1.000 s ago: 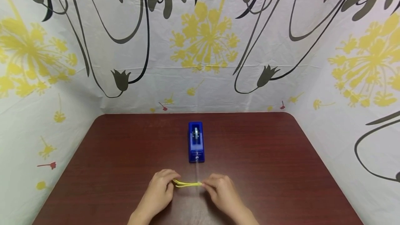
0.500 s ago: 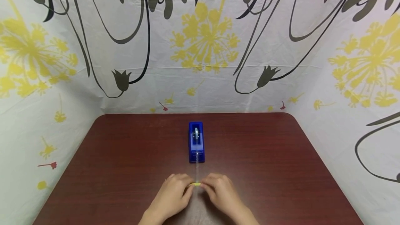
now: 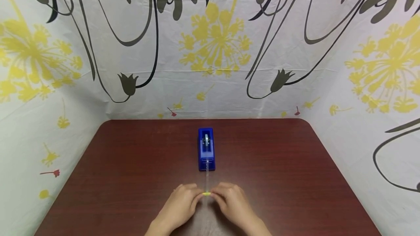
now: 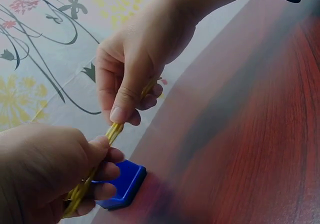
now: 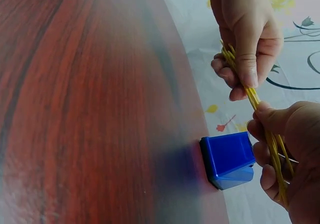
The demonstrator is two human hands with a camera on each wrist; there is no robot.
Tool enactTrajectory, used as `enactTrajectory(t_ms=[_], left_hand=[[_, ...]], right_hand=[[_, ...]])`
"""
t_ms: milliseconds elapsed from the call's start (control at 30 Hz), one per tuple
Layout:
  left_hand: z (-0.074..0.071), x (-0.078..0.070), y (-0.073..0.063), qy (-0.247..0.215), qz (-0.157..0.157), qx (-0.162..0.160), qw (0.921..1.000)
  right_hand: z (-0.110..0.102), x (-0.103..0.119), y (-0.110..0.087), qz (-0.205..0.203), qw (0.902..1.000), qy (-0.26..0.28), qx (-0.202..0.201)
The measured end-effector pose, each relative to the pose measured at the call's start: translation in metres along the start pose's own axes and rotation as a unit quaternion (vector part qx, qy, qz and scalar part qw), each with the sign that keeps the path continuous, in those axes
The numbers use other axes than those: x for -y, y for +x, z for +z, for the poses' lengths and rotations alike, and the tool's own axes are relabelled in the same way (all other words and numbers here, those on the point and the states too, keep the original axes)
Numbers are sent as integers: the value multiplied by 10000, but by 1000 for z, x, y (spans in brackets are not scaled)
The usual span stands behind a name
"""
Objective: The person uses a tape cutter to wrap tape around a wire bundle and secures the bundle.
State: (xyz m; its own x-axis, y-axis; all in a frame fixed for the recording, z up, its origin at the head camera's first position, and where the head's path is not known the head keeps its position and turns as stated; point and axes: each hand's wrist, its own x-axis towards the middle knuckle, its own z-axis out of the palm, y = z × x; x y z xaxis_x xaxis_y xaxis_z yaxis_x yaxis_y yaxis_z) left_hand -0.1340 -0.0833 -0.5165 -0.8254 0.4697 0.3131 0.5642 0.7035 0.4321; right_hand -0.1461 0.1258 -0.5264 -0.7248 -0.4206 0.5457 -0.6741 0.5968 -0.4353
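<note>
A blue tape dispenser (image 3: 206, 156) stands on the brown table, with a clear strip of tape (image 3: 207, 180) stretching from its front toward the person. Where the strip's near end lies, a bundle of thin yellow strands (image 3: 206, 193) crosses it. My left hand (image 3: 178, 204) pinches the bundle on one side of the tape; my right hand (image 3: 234, 204) pinches it on the other. Only a short piece shows between the fingertips from above. In the right wrist view, strands (image 5: 274, 151) run through the right hand's palm, and loose ends (image 5: 227, 54) stick out by the left hand.
The brown wood-grain table (image 3: 279, 163) reaches back to a pale hanging cloth (image 3: 137, 97) printed with yellow and dark flowers. More of this cloth borders both sides. The dispenser lies straight ahead of the hands.
My left hand has slid right along the yellow bundle, up close to the right hand, with its fingers now pinching near the tape. The right hand and dispenser stay in place.
</note>
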Motion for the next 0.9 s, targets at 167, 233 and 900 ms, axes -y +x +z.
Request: enactTrajectory(t_ms=[167,233,900], left_hand=[[5,1,-1,122,188,-511,9984],[7,2,-1,174,212,-626,9977],[9,2,3,217,342,-1363,9898]], right_hand=[[0,0,1,29,10000,39,-22],[0,0,1,103,9999,49,41],[-7,1,9,-310,9985,-430,-104]])
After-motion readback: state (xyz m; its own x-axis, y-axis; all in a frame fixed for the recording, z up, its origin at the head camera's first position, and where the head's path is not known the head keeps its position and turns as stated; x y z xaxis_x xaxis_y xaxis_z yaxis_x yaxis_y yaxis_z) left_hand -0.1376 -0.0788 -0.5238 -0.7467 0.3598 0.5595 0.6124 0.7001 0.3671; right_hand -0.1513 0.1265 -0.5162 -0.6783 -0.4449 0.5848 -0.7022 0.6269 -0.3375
